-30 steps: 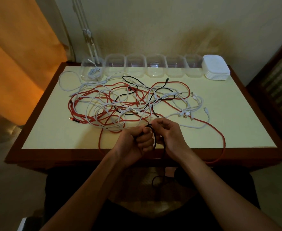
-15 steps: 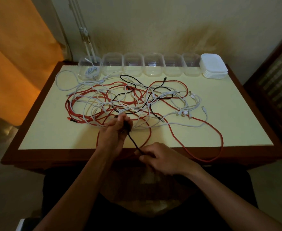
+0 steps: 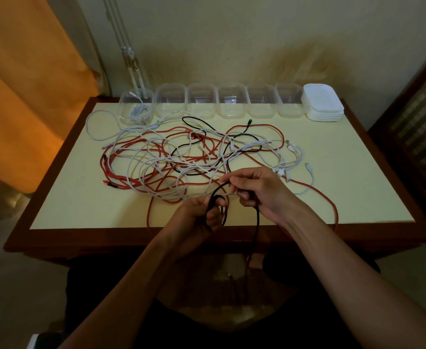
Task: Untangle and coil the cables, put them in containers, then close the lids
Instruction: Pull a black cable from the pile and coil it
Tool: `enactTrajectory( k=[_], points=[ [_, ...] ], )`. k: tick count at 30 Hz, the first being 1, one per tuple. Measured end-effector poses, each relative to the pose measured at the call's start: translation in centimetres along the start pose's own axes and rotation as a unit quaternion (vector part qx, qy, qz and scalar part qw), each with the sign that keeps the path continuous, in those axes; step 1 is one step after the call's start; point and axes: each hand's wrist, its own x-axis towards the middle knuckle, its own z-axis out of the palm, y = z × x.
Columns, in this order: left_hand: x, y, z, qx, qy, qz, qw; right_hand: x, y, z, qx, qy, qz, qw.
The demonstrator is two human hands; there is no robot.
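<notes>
Moved: both hands are back together over the near table edge; half a second ago the left was up at the tangle and the right was low by the edge, black cable stretched between them.
Left hand (image 3: 199,217): clenched around small loops of the black cable (image 3: 256,222), fingers curled in, loops sticking up past the knuckles.
Right hand (image 3: 258,190): pinching the same black cable just above and right of the left hand, feeding a loop across; other fingers half curled.
Black cable tail: drops from the right hand past the table edge toward the lap, end lost in the dark.
Tangle (image 3: 194,159): red, white and another black cable knotted mid-table, just beyond the hands; one red loop hangs over the near edge at right.
Containers (image 3: 232,102): six clear ones in a row along the far edge, all open.
Leftmost container (image 3: 136,107): holds a coiled white cable.
Lids (image 3: 324,102): white, stacked at the right end of the row, touching the last container.
Table (image 3: 81,202): pale top, dark wood border.
</notes>
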Motion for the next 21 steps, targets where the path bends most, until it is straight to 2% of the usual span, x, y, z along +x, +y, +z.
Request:
enactTrajectory(
  k=[5,10,17,21],
  points=[
    [-0.2,0.1,0.8,-0.074,0.010,0.005,0.997,0.2,1.7,0.8,-0.085,0.057,-0.028,0.994],
    [-0.2,0.9,0.8,-0.096,0.020,-0.004,0.995,-0.2,3.4,1.2,-0.152,0.053,-0.042,0.986],
    [-0.1,0.9,0.4,-0.112,0.031,-0.020,0.993,-0.3,4.2,0.7,-0.159,0.029,-0.047,0.986],
    [0.0,0.7,0.8,-0.141,0.032,-0.033,0.989,-0.3,4.4,0.5,-0.230,0.008,-0.080,0.970]
  ],
)
